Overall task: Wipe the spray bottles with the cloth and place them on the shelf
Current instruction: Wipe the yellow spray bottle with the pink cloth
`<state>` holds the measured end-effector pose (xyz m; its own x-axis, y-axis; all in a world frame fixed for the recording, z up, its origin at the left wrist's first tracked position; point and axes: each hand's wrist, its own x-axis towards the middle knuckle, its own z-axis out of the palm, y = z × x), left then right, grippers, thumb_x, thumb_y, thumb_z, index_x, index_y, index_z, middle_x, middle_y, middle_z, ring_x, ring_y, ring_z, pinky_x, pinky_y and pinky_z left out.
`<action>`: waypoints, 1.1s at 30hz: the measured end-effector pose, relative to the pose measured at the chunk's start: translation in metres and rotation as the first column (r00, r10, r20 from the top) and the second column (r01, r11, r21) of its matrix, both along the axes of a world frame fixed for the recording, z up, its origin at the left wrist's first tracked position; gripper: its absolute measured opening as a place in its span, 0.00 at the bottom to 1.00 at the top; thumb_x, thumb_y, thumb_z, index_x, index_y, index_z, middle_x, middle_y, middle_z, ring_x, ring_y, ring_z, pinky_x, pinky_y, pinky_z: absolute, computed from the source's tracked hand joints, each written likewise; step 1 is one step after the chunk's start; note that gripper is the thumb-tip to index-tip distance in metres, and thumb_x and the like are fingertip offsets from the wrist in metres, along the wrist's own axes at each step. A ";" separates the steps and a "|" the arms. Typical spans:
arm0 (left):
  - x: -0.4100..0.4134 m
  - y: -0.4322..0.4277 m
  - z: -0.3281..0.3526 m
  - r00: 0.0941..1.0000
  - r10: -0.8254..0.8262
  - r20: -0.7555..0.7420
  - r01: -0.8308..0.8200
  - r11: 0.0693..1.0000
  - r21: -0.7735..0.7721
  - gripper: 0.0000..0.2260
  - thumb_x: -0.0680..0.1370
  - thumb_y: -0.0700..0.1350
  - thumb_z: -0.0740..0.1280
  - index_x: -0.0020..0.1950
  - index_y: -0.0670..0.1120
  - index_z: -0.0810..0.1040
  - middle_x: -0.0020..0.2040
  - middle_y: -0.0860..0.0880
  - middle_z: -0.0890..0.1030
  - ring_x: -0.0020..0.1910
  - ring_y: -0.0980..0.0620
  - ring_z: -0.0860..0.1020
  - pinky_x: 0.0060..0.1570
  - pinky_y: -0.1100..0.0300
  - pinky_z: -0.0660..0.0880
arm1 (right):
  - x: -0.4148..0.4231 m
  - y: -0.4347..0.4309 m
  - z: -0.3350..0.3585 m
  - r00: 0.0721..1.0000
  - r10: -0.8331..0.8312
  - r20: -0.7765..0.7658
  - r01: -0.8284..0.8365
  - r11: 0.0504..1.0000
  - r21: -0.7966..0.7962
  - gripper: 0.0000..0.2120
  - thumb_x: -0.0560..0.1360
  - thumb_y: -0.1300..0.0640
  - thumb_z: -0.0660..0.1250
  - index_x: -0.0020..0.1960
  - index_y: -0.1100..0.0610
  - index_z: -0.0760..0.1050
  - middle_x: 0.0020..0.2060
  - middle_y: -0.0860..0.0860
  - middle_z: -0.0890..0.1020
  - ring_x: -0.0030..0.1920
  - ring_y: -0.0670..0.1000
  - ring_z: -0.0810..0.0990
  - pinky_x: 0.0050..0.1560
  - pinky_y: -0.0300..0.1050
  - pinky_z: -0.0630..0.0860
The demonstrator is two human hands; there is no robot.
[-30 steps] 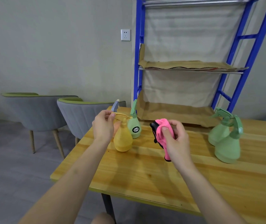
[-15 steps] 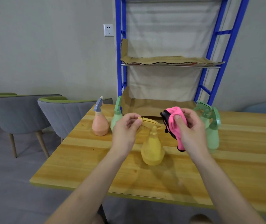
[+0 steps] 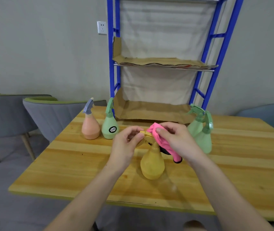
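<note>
Left hand point(image 3: 126, 140) pinches yellow bottle point(image 3: 152, 161) by its nozzle, steadying it so right hand point(image 3: 176, 139), gripping cloth point(image 3: 158, 135), can wipe the head.

A: What does your feed show of the wearer?
B: I see the left forearm point(image 3: 89, 194) and right forearm point(image 3: 224, 189), both bare up to the frame edge. The left hand point(image 3: 126, 145) and right hand point(image 3: 178, 141) are bare as well. A rounded shape point(image 3: 193, 226) at the bottom edge is too cropped to name.
</note>
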<state>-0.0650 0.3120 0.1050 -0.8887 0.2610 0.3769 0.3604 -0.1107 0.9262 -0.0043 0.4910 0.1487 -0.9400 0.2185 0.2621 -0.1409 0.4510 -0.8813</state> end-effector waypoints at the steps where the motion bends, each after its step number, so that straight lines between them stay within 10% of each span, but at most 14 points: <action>1: 0.000 0.000 0.000 1.000 0.004 -0.012 -0.004 1.000 -0.006 0.09 0.80 0.34 0.70 0.51 0.48 0.84 0.43 0.52 0.84 0.41 0.60 0.79 0.45 0.68 0.76 | -0.002 -0.002 0.001 1.000 0.000 0.012 -0.001 1.000 0.031 0.10 0.82 0.56 0.69 0.50 0.45 0.87 0.45 0.41 0.88 0.47 0.41 0.84 0.48 0.38 0.79; 19: -0.007 -0.002 -0.008 0.996 0.084 -0.034 -0.088 0.989 -0.117 0.06 0.80 0.40 0.72 0.53 0.51 0.85 0.48 0.51 0.85 0.49 0.48 0.82 0.54 0.52 0.80 | -0.009 0.011 0.006 0.959 0.079 0.274 -0.072 0.997 -0.035 0.11 0.81 0.50 0.71 0.55 0.58 0.84 0.35 0.51 0.83 0.30 0.42 0.79 0.31 0.35 0.76; 33: 0.001 0.003 -0.003 0.995 0.070 -0.068 -0.078 0.989 -0.123 0.07 0.81 0.39 0.71 0.54 0.50 0.84 0.47 0.50 0.86 0.49 0.51 0.84 0.50 0.62 0.80 | -0.011 -0.011 0.018 0.979 0.093 0.183 -0.092 0.996 -0.011 0.08 0.78 0.53 0.76 0.53 0.57 0.84 0.39 0.50 0.88 0.34 0.42 0.86 0.33 0.33 0.79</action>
